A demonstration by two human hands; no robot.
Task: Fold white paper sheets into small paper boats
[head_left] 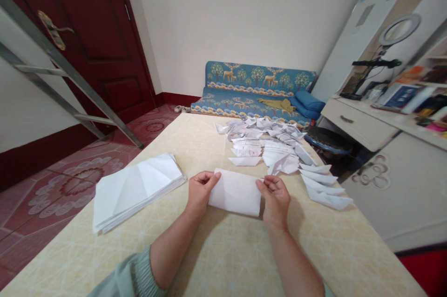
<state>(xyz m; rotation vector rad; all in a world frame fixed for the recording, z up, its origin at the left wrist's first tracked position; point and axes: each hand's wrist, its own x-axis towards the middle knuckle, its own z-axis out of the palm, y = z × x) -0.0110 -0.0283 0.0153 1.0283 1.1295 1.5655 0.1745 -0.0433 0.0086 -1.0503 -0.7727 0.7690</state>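
Observation:
Between my two hands is a folded sheet of white paper [235, 193], held a little above the table. My left hand [202, 190] pinches its upper left corner, thumb on top. At the upper right corner my right hand [275, 199] grips it between thumb and fingers. A stack of creased white paper sheets [139, 190] lies to the left of my left hand. Right of my right hand sits a row of folded paper boats [324, 187]. Beyond the held sheet many more paper boats [258, 141] are gathered, some with printed text.
The table [223, 259] has a pale yellow patterned cover. Behind it stands a blue patterned sofa [240, 97] with cushions. A metal ladder [80, 87] leans near the dark red door on the left. A round stool [330, 141] and a white cabinet [394, 185] are at the right.

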